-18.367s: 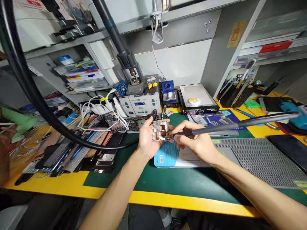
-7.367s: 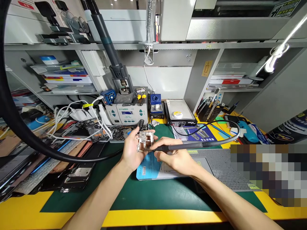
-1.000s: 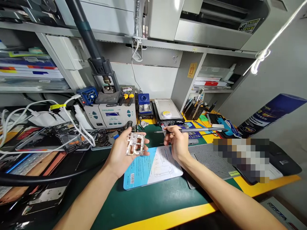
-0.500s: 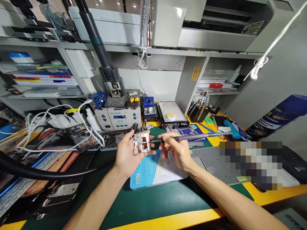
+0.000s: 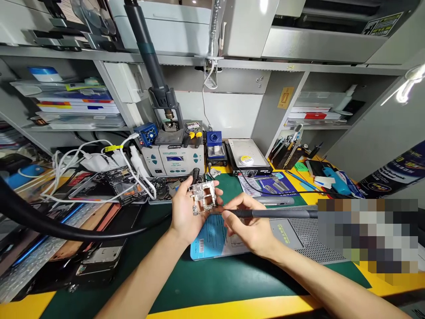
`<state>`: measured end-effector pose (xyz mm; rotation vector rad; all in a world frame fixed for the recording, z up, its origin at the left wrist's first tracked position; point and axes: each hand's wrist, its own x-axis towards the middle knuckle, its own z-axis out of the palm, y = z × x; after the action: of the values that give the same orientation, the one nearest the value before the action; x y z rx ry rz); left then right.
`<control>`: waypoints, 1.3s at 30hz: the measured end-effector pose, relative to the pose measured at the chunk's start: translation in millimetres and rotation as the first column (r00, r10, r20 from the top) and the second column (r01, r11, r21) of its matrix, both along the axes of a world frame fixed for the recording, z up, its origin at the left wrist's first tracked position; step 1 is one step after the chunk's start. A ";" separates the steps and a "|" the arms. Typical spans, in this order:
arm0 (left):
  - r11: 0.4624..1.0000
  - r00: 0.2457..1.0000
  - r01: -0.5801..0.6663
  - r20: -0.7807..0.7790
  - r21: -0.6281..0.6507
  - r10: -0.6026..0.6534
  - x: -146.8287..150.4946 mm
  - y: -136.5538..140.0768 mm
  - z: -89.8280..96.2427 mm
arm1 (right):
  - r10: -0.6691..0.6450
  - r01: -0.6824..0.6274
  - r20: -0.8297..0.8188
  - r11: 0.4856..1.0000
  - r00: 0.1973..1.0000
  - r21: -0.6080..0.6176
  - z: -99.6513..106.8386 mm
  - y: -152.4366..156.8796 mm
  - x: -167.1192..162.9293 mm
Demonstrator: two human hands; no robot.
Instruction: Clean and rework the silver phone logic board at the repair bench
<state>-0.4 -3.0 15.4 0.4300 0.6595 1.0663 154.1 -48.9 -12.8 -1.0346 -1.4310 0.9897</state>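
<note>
Silvery board (image 5: 199, 193), cradled in left hand (image 5: 186, 218), should be steadied; grey tool (image 5: 282, 213) (tip unclear) is pinched by right hand (image 5: 255, 227).

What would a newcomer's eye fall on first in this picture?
Probably the pale circuit board with openings in it, held in the left hand near the middle, and the grey pen-like tool in the right hand beside it. Next, perhaps, the thick black hose sweeping in from the left edge, and the dark blue can at the right edge.
</note>
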 end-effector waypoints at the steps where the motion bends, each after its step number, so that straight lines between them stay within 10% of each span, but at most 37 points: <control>1: 1.000 1.000 0.002 -0.003 0.002 -0.002 -0.3 -0.2 -0.4 | -0.012 0.011 0.031 1.000 0.999 0.018 -0.3 -1.4 -0.9; 12: 1.000 1.000 -0.009 -0.001 0.009 0.009 -0.3 -1.4 -3.4 | -0.075 0.015 0.317 0.982 0.946 0.187 -0.6 -6.3 -0.2; 39: 0.999 0.999 -0.015 0.038 0.041 0.013 1.3 -1.8 -7.5 | -0.016 -0.025 0.318 0.992 0.948 0.127 1.2 -6.7 -3.2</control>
<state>0.9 -4.8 7.9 0.4400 0.6087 1.1004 150.9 -55.5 -11.6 -1.1316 -1.7381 0.7428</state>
